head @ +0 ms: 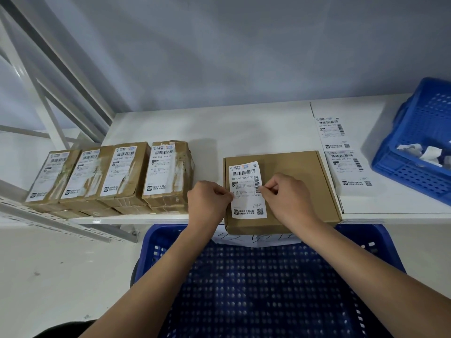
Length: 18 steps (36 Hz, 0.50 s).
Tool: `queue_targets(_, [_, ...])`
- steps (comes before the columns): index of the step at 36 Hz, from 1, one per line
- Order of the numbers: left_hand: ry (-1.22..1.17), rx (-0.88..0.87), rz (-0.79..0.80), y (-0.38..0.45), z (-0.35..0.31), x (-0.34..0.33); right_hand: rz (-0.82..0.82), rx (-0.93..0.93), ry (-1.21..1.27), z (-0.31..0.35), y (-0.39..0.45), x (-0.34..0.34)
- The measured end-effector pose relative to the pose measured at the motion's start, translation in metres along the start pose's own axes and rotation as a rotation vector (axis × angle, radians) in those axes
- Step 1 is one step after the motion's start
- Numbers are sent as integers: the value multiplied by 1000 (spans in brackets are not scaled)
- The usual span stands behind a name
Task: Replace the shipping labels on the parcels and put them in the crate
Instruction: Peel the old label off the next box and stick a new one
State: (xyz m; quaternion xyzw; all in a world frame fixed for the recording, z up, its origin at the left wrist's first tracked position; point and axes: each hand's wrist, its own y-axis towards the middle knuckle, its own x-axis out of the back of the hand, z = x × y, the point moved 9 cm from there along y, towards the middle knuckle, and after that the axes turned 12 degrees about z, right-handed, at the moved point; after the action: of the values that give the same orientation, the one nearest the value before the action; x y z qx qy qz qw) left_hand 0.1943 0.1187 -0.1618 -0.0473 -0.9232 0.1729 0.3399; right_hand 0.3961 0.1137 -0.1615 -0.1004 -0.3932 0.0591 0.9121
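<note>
A: What sits at nine o'clock on the white shelf [210, 132]?

B: A row of four worn brown cardboard parcels [114, 176], side by side and touching, each with a white printed shipping label on top and scuffed tape along its right side.

A: And in the middle?

B: A flat brown cardboard mailer box [297, 167] lies at the shelf's front edge. A white shipping label [247, 189] with barcodes lies on the left half of its lid.

A: The hands?

B: The left hand [210, 198] has its fingers curled and pinches the label's left edge. The right hand [285, 193] is curled too, pinching the label's right edge near the small barcode.

A: Further toward three o'clock?

B: A white strip of two spare labels [341, 152] lies flat on the shelf just beside the box. Beyond it stands a blue perforated plastic basket [419, 132] holding crumpled white paper scraps [424, 152].

A: At six o'clock?

B: A large blue perforated plastic crate [263, 289] sits below the shelf, under the forearms, with a white handwritten paper sheet [256, 240] at its far rim.
</note>
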Motion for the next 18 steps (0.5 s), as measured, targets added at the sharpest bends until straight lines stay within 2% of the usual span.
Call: queue_targets(18, [13,3,-5,0,0,-1,1,9,24,3,-1,0])
